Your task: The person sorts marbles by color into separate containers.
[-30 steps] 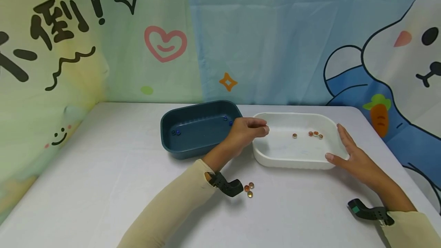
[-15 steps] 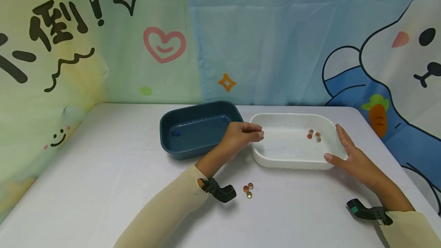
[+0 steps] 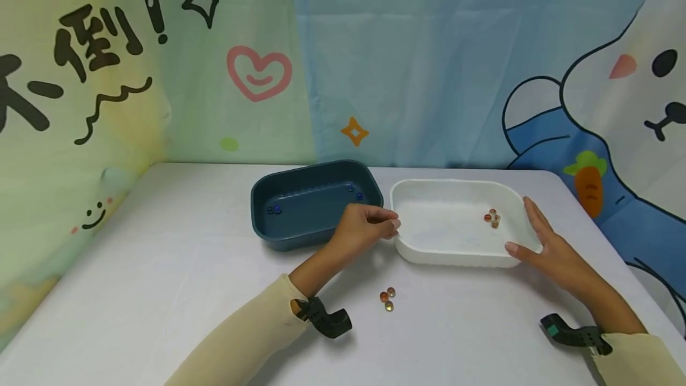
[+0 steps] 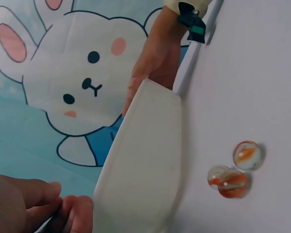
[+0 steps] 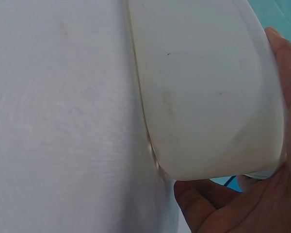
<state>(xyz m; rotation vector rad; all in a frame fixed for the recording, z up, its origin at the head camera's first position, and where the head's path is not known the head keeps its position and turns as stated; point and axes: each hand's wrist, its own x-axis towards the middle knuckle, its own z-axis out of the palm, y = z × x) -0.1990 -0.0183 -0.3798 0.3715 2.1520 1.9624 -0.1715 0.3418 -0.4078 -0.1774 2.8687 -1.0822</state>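
Note:
My left hand (image 3: 365, 222) is at the left end of a white tray (image 3: 455, 255). Its fingertips are drawn together close to the rim, and no marble shows between them. In the left wrist view its fingers (image 4: 36, 191) appear beside the tray's edge. My right hand (image 3: 549, 240) holds the tray's right end, thumb (image 5: 196, 201) at one side and fingers spread along the other. Several orange-and-clear marbles (image 3: 488, 217) lie clustered inside the tray, toward its right. Three more marbles (image 4: 247, 154) sit on the table in front of it.
To the left of the white tray stands a dark teal basin (image 3: 289, 236) with several blue marbles (image 3: 277, 209) in it. A white cloth covers the table (image 3: 161, 290). Behind it hangs a printed curtain (image 3: 429, 76).
My left hand has moved left and slightly toward me, from over the tray to its left end. One marble has rolled right to join the others there. The right hand stays put.

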